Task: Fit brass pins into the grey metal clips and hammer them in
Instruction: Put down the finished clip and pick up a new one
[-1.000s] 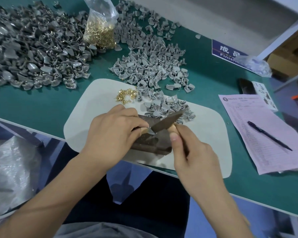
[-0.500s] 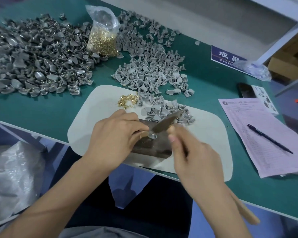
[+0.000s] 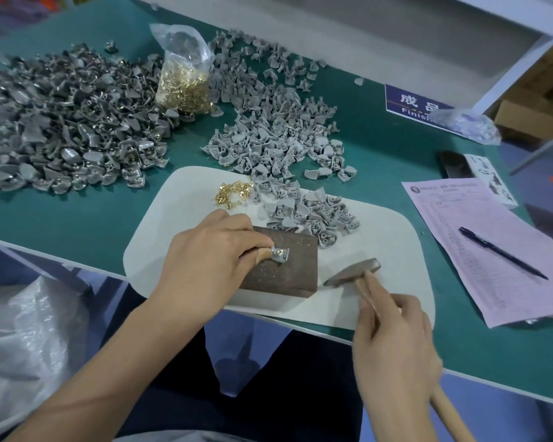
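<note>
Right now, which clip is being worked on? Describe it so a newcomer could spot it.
Find the white mat at the table's near edge, then the dark brown block on it. The clip lies alone on the block's top, pinched by the left hand; every other clip lies in loose heaps.

Clip (image 3: 280, 254) on block (image 3: 288, 269); hammer (image 3: 353, 275) rt.

1. You are at a small assembly station in a factory or workshop: a green-topped counter (image 3: 380, 154) carries grey metal clips (image 3: 61, 122) heaped in bulk toward its far left corner.
2. A clear bag of brass pins (image 3: 182, 87) stands among the heaps.
3. A blue sign (image 3: 409, 103) at the far edge reads "Finish…".
4. Near the right edge lies a pink printed form (image 3: 479, 244) with a pen (image 3: 502, 253) on it.
</note>
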